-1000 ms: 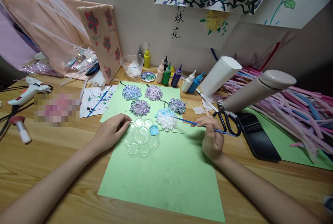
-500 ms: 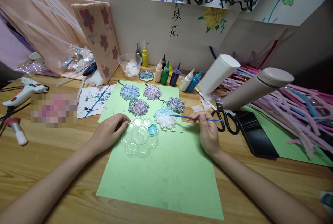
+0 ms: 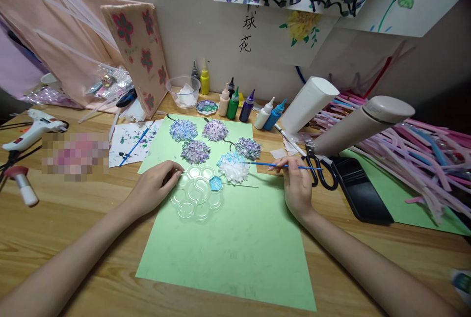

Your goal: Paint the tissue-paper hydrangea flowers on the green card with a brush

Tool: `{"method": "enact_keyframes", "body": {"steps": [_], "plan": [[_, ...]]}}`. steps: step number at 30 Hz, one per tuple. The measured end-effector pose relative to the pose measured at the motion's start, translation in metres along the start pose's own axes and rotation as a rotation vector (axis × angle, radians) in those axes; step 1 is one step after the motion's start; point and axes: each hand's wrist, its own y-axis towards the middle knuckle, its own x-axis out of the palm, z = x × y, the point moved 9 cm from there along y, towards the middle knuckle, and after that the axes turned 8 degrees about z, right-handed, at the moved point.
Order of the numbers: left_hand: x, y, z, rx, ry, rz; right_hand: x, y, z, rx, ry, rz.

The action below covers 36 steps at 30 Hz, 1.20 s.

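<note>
My left hand [image 3: 154, 188] rests on the green paper sheet [image 3: 228, 248], its curled fingers gripping the left rim of a clear flower-shaped paint palette [image 3: 196, 193] that holds blue paint in one well. My right hand [image 3: 296, 184] pinches a thin blue paintbrush [image 3: 272, 165] held level, with its tip at a white and light-blue tissue flower [image 3: 234, 167]. Several purple and blue tissue flowers [image 3: 196, 151] sit higher on the sheet.
Paint bottles [image 3: 235, 103] line the wall behind a clear bowl [image 3: 183, 91]. Black scissors [image 3: 319, 172], a dark tray [image 3: 362, 194] and two pale tubes [image 3: 362, 123] lie right, before a heap of pink strips [image 3: 427, 155]. A glue gun [image 3: 33, 128] and a paint-spotted sheet [image 3: 134, 143] lie left.
My right hand lifted the brush from a downward slant to level and shifted slightly up. The left hand and palette stayed put.
</note>
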Motion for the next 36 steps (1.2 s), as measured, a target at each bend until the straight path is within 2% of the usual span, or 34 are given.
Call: {"method": "enact_keyframes", "body": {"steps": [4,8,13,20,32,36], "plan": [[0.0,0.001,0.001,0.004,0.002,0.004,0.003,-0.001,0.001,0.006,-0.024,-0.036],[0.0,0.0,0.001,0.005,-0.004,-0.003,-0.001,-0.001,-0.001,-0.011,-0.015,-0.003],[-0.001,0.0,0.001,-0.004,0.002,-0.01,0.0,-0.002,-0.001,-0.038,-0.069,-0.027],[0.001,0.0,-0.001,-0.008,-0.015,-0.005,0.001,-0.002,-0.006,-0.139,-0.162,-0.051],[0.001,-0.001,-0.001,-0.005,-0.018,-0.004,-0.002,-0.006,-0.019,-0.257,-0.167,0.006],[0.002,0.0,-0.001,-0.005,-0.025,-0.011,0.003,-0.011,-0.021,-0.292,-0.192,-0.054]]}}
